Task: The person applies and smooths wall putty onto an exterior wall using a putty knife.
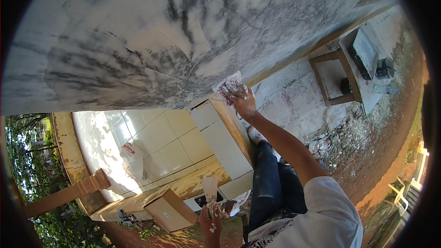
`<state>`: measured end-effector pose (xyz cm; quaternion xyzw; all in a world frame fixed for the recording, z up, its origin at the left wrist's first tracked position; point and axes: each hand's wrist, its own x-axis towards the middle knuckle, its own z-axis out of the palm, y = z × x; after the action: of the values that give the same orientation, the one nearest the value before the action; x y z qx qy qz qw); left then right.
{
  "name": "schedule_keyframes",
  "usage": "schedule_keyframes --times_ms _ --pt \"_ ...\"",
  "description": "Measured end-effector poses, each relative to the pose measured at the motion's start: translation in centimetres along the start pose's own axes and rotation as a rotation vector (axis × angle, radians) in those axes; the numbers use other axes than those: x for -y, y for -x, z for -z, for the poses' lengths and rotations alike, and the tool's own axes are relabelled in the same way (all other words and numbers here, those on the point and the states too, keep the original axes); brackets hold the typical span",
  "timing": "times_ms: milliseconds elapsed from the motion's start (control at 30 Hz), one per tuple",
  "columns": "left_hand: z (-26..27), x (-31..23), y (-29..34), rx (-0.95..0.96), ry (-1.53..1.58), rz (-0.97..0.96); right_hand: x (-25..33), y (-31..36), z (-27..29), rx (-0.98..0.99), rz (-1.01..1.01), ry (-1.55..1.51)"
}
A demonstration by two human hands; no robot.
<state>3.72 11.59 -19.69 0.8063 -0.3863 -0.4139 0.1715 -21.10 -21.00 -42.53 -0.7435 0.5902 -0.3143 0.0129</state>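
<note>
My right hand point(242, 104), flecked with white putty, reaches up to the edge of the wall point(183, 32). Its fingers are closed on a crumpled, putty-smeared sheet point(228, 85) in white and dark red, against or very close to the wall; whether it is cloth or plastic I cannot tell. The wall is pale grey with dark streaks, cracks and whitish patches. Lower down, my left hand point(211, 222) is wrapped round a putty knife point(210, 190). Its pale, flat blade points away from me, and lumps of putty stick to the fingers and handle.
A ledge with white tiles point(161, 133) holds a white plastic bag point(132, 160). Nearer me stands a cardboard box point(171, 211). At right are a wooden frame-like stool point(337, 77), a dark-edged slab point(363, 53), a clear bottle point(385, 89) and rubble point(321, 146) along the dirt ground.
</note>
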Motion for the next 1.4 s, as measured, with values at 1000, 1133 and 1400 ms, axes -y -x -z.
schedule_keyframes --times_ms 1000,1133,1400 --pt "2.1 1.0 2.7 -0.11 -0.043 0.063 -0.4 1.6 0.2 0.193 -0.108 -0.014" --pt "2.4 3.0 2.8 -0.104 0.048 0.02 6.4 -1.4 8.5 -0.074 0.087 -0.079" --pt "1.4 -1.4 2.9 -0.133 -0.034 0.186 1.8 -5.2 5.7 -0.305 0.021 -0.053"
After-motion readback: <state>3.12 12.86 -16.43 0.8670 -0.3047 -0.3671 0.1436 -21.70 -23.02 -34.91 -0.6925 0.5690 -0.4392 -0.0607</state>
